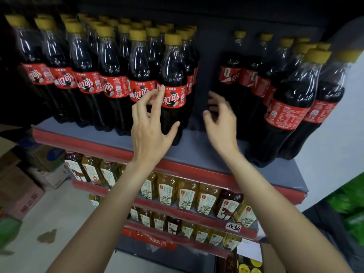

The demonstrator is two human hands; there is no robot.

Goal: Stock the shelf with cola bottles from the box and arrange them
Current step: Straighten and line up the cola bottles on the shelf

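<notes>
I see two bare forearms rising from the bottom edge of my view — no sleeve, cuff or glove on either one; nothing is worn at the wrists, neither watch nor band; the left hand (149, 125) shows its back, with slim fingers and short, plain nails carrying no polish that I can make out; the right hand (221, 119) is slightly blurred, so its nails are hard to read — I see no ring on any visible finger.

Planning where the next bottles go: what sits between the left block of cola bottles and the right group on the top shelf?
In the head view, only bare shelf and dark back panel; the right hand hovers there, holding nothing.
</notes>
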